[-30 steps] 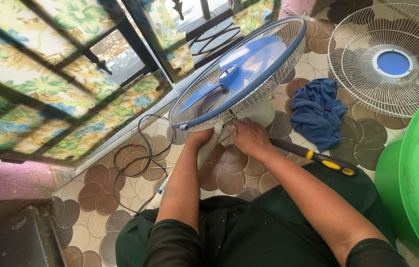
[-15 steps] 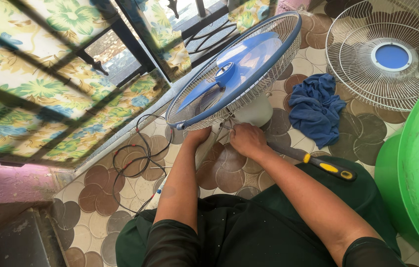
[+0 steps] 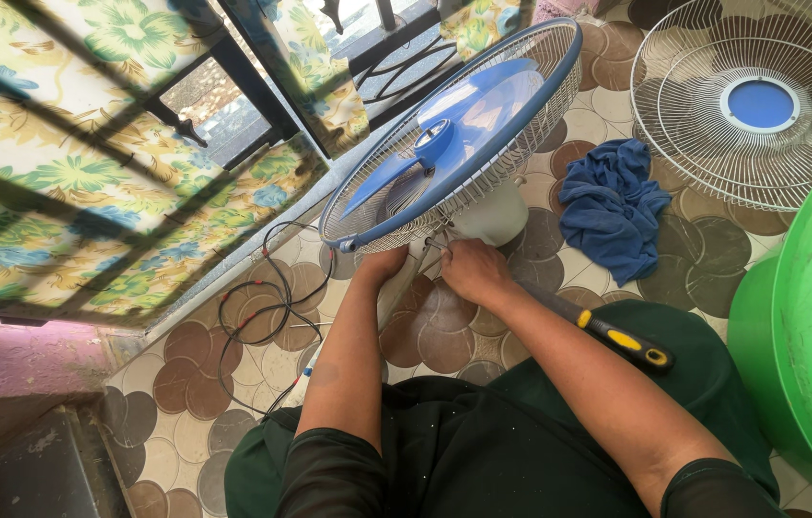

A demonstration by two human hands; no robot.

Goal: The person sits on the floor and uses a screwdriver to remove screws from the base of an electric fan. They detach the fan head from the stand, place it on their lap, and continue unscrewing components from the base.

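A fan head (image 3: 454,134) with blue blades and a white wire cage rimmed in blue lies tilted on the patterned floor. Its white motor housing (image 3: 494,219) shows below the cage. My left hand (image 3: 382,262) grips the fan's white neck just under the cage rim. My right hand (image 3: 473,270) is closed around a black screwdriver with a yellow-banded handle (image 3: 612,339), and its tip end points at the spot under the cage beside the motor housing. The tip itself is hidden by my fingers.
A crumpled blue cloth (image 3: 612,206) lies right of the fan. A loose white fan grille with a blue hub (image 3: 761,104) rests at the top right. A green plastic chair (image 3: 809,326) stands at the right edge. A black cable (image 3: 262,307) coils by the barred, floral-curtained window (image 3: 118,153).
The screwdriver's handle has swung lower and a little left. Both hands stay at the fan's neck, and the view has shifted slightly.
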